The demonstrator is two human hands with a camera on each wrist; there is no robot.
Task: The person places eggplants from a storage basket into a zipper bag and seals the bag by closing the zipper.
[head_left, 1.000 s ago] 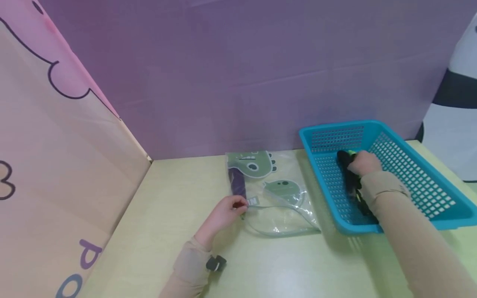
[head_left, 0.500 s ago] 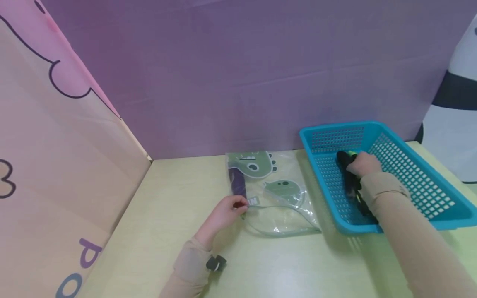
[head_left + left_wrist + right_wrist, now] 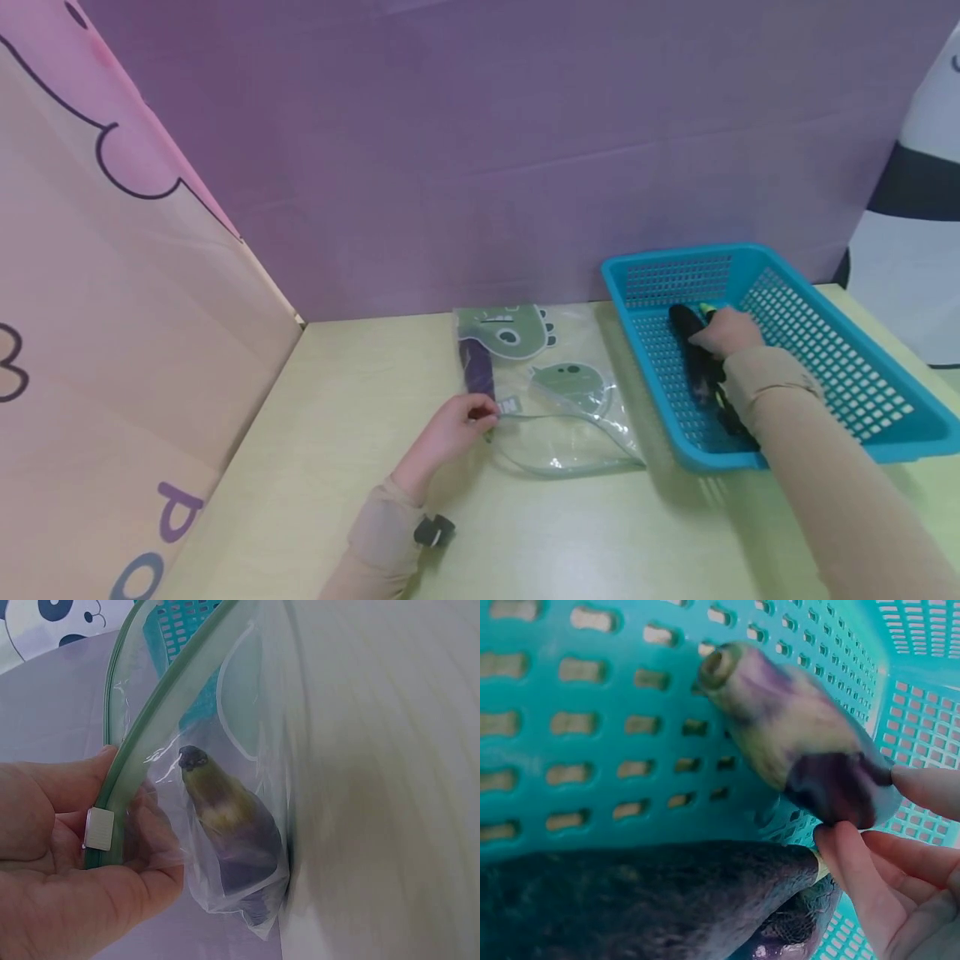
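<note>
Slight drift leftward since the earlier frame: right hand (image 3: 726, 333) and the long, blackish-purple vegetable (image 3: 686, 329) beside its fingers; left hand (image 3: 450, 425) unchanged. Nearest, over the pale yellow table (image 3: 337, 375), left thumb and fingers pinch the green-edged mouth of a dinosaur-printed, clear plastic zip bag (image 3: 577, 333), close by its white plastic slider (image 3: 99, 828); mouth gapes. Inside, along the bag's left side, lies a tapered, yellow-green-necked purple eggplant (image 3: 232, 817). Farther, to the right, a teal perforated plastic basket (image 3: 720, 461); in it, right thumb and fingertips appear to pinch the dark end of a plump, purple-and-pale-green eggplant (image 3: 780, 724), with the long vegetable just beside. Handling, by judgement: modest weight, firm but bruisable, slick-skinned; thick middle the surer hold, pinched end liable to slip. Bag likely limp, very light; zip edge the stiffer grip. Beyond all, a purple backdrop (image 3: 487, 167).
</note>
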